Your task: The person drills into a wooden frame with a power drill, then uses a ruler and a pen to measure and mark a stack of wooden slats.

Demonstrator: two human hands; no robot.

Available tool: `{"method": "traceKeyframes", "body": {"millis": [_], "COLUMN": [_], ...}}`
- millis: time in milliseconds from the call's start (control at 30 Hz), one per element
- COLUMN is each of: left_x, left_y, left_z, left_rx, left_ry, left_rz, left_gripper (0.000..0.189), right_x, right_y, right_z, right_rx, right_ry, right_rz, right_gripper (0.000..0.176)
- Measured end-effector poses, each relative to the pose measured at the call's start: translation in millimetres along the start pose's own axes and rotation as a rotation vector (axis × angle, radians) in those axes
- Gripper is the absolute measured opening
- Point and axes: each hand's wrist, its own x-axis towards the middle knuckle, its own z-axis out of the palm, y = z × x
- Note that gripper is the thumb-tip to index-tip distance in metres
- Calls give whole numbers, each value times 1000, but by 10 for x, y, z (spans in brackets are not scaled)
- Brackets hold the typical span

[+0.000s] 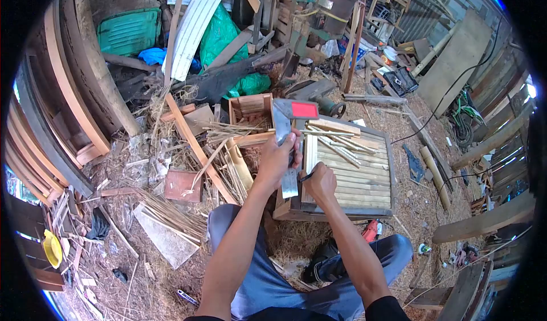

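Observation:
My left hand is closed around a try square, whose red-marked arm points right and whose metal blade runs down past my fingers. Close to the blade's lower end, my right hand pinches a dark pen, its tip pointing left. Both hands are over the left side of a dark wooden frame filled with bamboo slats. A pale strip lies lengthwise between the hands. Loose thin bamboo sticks rest across the slats beyond my right hand.
A wooden box stands behind the frame. Split bamboo sticks and a flat board litter the ground at left. A red power tool lies near my right knee. Curved timbers lean at left; a cable hangs at right.

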Motion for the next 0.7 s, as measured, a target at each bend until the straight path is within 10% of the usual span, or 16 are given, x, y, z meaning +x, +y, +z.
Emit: {"method": "traceKeyframes", "body": {"millis": [367,533,700], "left_x": [18,23,181], "left_y": [-78,103,146], "left_z": [-18,29,177], "left_rx": [151,350,750], "left_ry": [-71,-233,-741], "left_rz": [-88,-202,-449], "left_gripper": [56,50,48], "right_x": [-2,386,464], "right_y": [144,460,596], "right_z": [-398,-1035,-1347], "right_rx": [22,307,1023], "right_ry": [18,506,-403], "right_rz": [17,-214,-85], "right_gripper": [44,28,42]}}
